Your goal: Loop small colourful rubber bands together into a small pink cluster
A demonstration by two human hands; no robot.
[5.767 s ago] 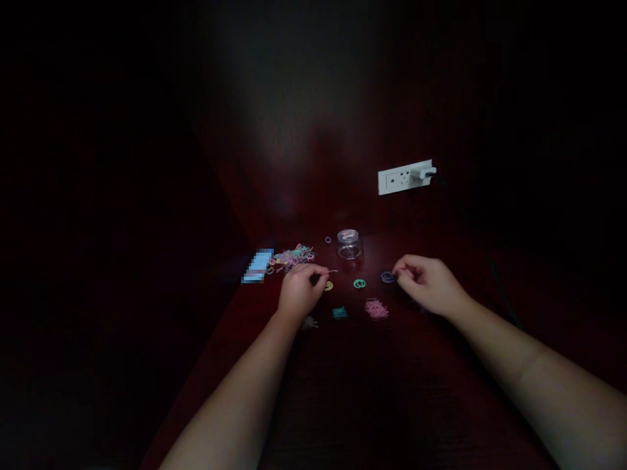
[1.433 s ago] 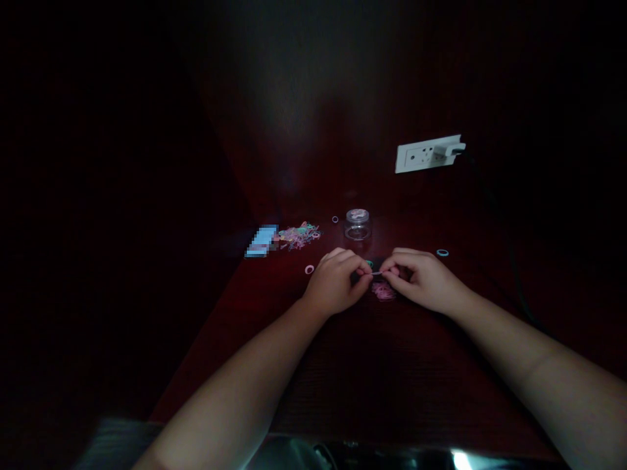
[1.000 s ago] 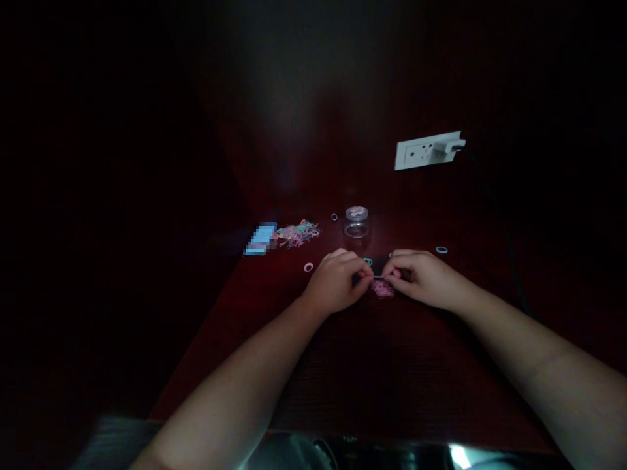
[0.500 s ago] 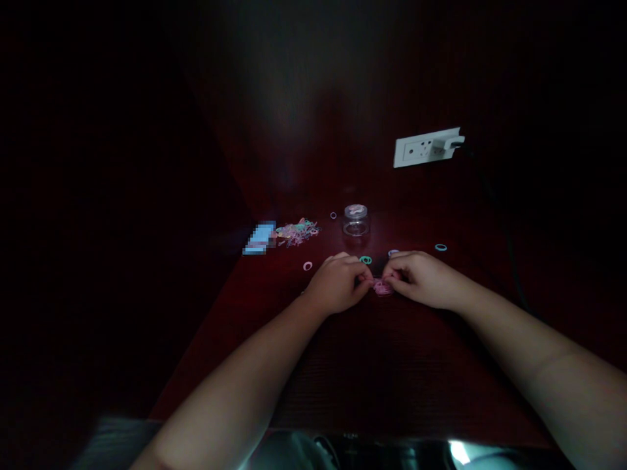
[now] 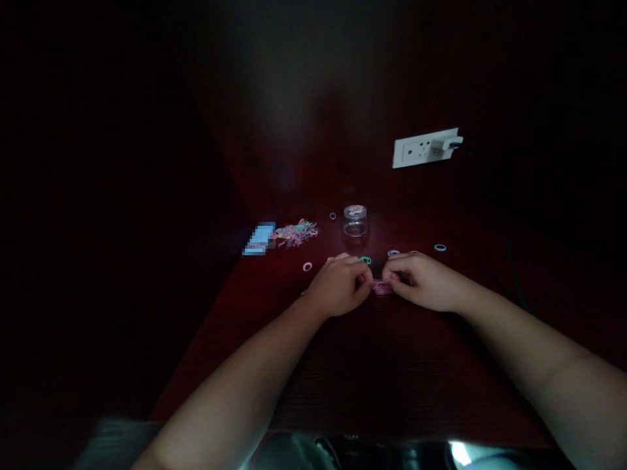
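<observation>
My left hand point(image 5: 343, 284) and my right hand point(image 5: 418, 281) face each other low over the table, thumbs and fingertips pinched together. Between them lies a small bunch of pink rubber bands point(image 5: 382, 288), with the fingertips of both hands at its two sides. Both pinches appear to grip pink bands, though the fingers partly hide them. Just beyond the hands are green bands point(image 5: 365, 260) and a purple band point(image 5: 393, 252). A pink band point(image 5: 307, 266) lies left of my left hand, and a teal band point(image 5: 440, 247) past my right.
A clear lidded jar point(image 5: 355, 222) stands behind the hands. A heap of mixed coloured bands point(image 5: 298, 233) lies at the back left beside a blurred phone-like rectangle point(image 5: 259, 238). A wall socket point(image 5: 425, 149) holds a plug, its dark cable running down the right.
Both hands stay almost in place. The pink bunch between the fingertips looks slightly changed in shape, seemingly stretched sideways.
</observation>
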